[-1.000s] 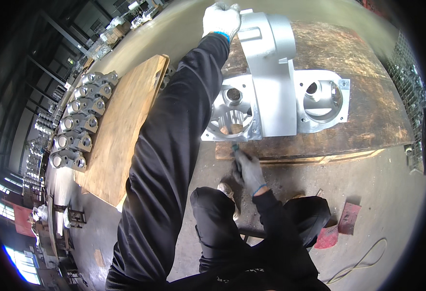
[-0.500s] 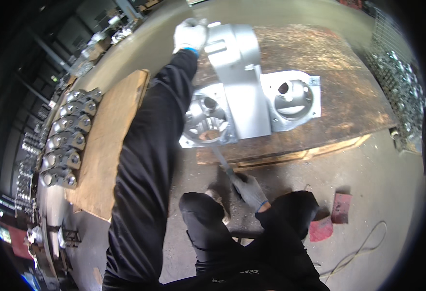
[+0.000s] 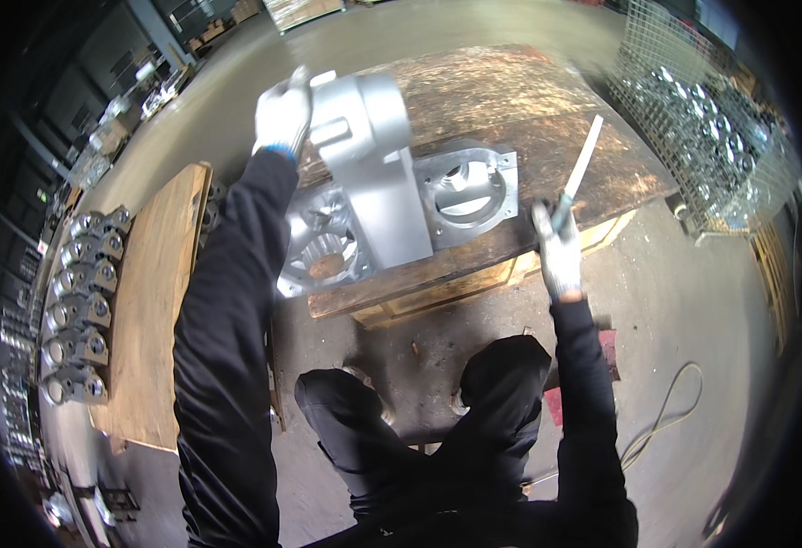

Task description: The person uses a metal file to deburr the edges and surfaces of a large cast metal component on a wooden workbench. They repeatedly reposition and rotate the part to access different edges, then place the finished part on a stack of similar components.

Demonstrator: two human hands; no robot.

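A large silver metal casting (image 3: 384,205) rests on the wooden bench, its tall middle section standing between two flanged round housings. My gloved left hand (image 3: 282,114) is closed around the far upper end of that casting. The right-hand housing has a round opening (image 3: 467,196), and the left one shows ribs inside. To the right of the casting, my gloved right hand (image 3: 560,247) grips a file (image 3: 585,155) by its green handle. Its long pale blade points up and away, apart from the casting.
The worn wooden bench (image 3: 592,151) spans the middle. A wire cage (image 3: 693,137) full of shiny metal parts stands at right. On the left, several castings (image 3: 81,310) line up beside a wooden board (image 3: 150,320). A cord (image 3: 661,425) lies on the floor.
My right hand has swung the file up and right, from below the left housing to beside the bench's front edge. My left hand keeps its hold; the whole view has shifted.
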